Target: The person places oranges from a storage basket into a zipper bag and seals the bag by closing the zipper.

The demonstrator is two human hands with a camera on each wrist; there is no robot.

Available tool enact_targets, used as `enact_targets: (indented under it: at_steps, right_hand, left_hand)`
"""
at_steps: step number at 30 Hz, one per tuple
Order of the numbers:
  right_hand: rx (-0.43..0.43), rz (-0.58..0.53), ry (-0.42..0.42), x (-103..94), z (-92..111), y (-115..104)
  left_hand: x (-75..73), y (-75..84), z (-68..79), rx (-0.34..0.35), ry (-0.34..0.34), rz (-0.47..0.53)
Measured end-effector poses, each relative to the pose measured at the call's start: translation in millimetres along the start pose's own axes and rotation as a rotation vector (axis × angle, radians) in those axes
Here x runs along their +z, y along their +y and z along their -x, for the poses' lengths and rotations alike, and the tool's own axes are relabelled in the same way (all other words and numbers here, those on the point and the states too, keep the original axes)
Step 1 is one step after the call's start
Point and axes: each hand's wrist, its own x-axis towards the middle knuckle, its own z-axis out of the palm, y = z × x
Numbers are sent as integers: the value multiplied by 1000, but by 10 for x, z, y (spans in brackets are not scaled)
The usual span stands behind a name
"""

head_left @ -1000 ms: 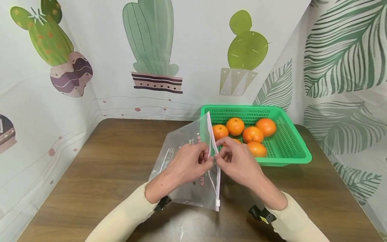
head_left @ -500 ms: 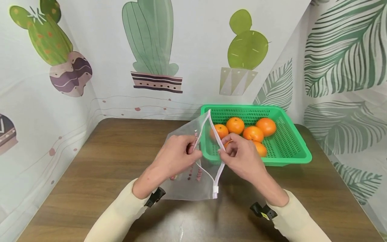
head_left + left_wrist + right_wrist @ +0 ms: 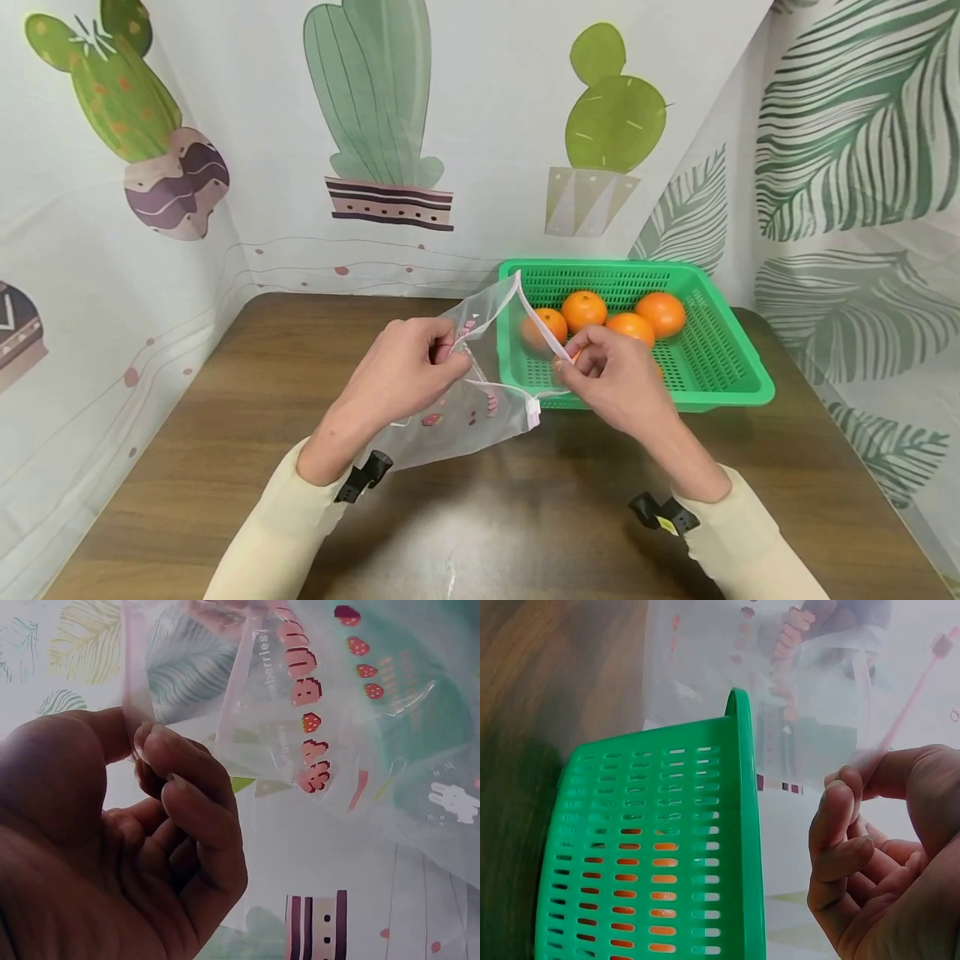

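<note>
A clear zipper bag with pink strawberry print and a pale pink zip edge is held up over the table, its mouth spread apart. My left hand pinches one side of the mouth between thumb and fingers; the left wrist view shows the bag's film running off from that pinch. Opposite it, my right hand pinches the other zip edge, in front of the green basket. A white slider sits at the near corner of the mouth. No fruit shows inside the bag.
Several oranges lie in the green basket at the table's back right, some partly covered by my right hand. The brown wooden table runs up to a cactus-printed cloth behind it.
My hands have moved apart, the left one toward the left and slightly up, the right one slightly right. The bag's mouth has widened from a narrow slit, and its slider end has risen.
</note>
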Motion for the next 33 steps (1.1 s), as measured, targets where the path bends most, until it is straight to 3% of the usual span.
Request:
enact_targets:
  at_steps: [7,19,27,33]
  right_hand:
    - [-14,-21,-3,-56,-41,77]
    - [56,-72,-51,-149,-105,149]
    - [92,-104,-80,-256,-116,144]
    - [113,-111,-102,-314,-106,125]
  left_hand:
    - [-131,-54,1,-6,-12,-14]
    - [-315,-138,1,-64,10,-28]
    - [-364,-178,-7,-76,20,-39]
    - [-356,-172,-17,-87,-3,5]
